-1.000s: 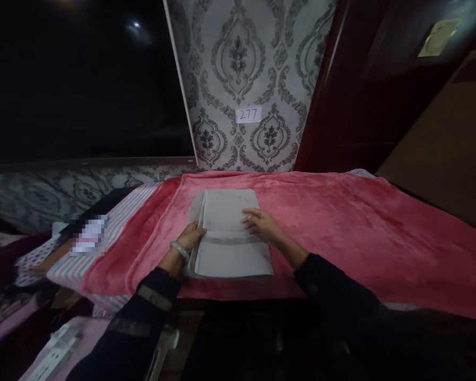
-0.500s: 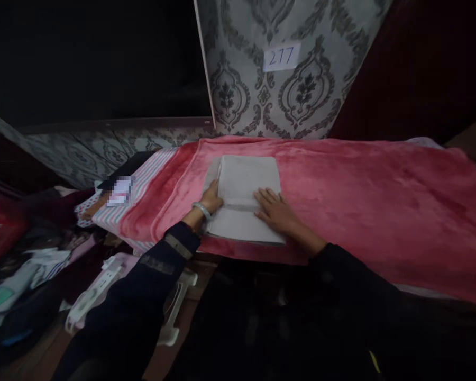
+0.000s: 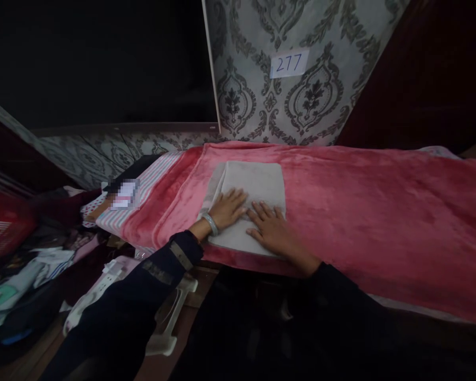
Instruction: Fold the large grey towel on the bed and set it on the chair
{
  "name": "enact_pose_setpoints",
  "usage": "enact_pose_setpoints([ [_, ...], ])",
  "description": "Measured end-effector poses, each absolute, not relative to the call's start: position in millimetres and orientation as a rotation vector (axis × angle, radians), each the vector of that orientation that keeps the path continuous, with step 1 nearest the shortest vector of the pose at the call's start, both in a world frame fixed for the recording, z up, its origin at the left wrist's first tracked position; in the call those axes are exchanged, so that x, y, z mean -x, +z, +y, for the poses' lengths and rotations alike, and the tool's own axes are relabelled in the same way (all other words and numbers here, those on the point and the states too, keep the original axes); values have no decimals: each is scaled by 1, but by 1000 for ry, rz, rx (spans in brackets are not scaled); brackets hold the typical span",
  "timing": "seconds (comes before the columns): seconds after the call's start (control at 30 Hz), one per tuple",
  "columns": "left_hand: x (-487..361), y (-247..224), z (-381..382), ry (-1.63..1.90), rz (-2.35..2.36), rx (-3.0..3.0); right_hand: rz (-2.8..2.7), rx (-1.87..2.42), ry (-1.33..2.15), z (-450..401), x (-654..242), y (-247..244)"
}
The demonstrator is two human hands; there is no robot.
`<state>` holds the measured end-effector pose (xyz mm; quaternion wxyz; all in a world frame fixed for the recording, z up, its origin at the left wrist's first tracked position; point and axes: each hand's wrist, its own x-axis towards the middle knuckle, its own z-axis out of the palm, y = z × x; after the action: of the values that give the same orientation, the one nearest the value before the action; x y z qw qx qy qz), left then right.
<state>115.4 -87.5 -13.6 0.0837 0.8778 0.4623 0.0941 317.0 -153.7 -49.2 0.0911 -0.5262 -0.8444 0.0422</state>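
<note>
A folded light grey cloth (image 3: 256,177) lies on a pink plush blanket (image 3: 373,211). My left hand (image 3: 227,208) rests flat on the cloth's left-middle part, fingers spread, with a bracelet at the wrist. Just to its right, my right hand (image 3: 272,227) lies palm down on the cloth's lower right part, its fingers apart as well. The fingertips of both hands are close together. Neither hand grips anything.
Behind the blanket are a dark screen (image 3: 122,63) and a patterned wall with a paper (image 3: 289,64) reading 277. Heaped clothes (image 3: 43,264), a red bag (image 3: 8,225) and a white power strip (image 3: 89,293) lie at the left.
My left hand has moved from the cloth's left edge onto its top, fingers now spread. My right hand has slid slightly down and left on the cloth. The camera view has shifted a little.
</note>
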Motion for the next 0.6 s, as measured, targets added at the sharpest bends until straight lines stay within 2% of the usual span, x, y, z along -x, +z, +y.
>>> enact_pose_setpoints([
  [0.13,-119,-31,-97,115,1431,-2635,-2473,1544,163,-155,-315,-52],
  [0.27,-117,-13,-82,4,1426,-2564,-2476,1515,229,-154,-316,-46],
  [0.43,-143,18,-38,70,1271,-2647,-2485,1444,301,-127,-332,-18],
  [0.5,-156,20,-15,52,1207,-2669,-2429,1490,223,-111,-340,-13],
  [0.6,-165,10,20,-22,1349,-2650,-2416,1547,183,-92,-349,-23],
])
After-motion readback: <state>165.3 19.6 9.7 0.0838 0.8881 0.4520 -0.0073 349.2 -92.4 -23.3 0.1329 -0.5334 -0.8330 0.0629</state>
